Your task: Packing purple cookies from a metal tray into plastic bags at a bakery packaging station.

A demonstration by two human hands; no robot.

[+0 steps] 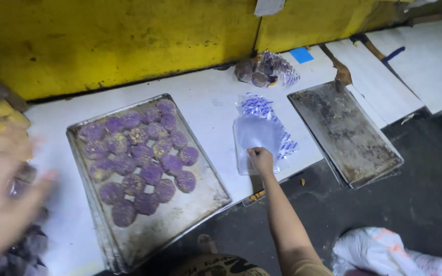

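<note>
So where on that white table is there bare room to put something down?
Bare strips lie between the tray of purple cookies and the clear bags under the right hand, and behind them along the yellow wall. The far left, around the blurred left hand, is crowded.

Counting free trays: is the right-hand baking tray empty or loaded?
Empty. The right tray shows only bare, stained metal; the purple cookies sit on the left tray.

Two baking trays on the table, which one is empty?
The right tray, the darker, stained one lying past the plastic bags that the right hand touches. The left tray holds purple cookies.
</note>
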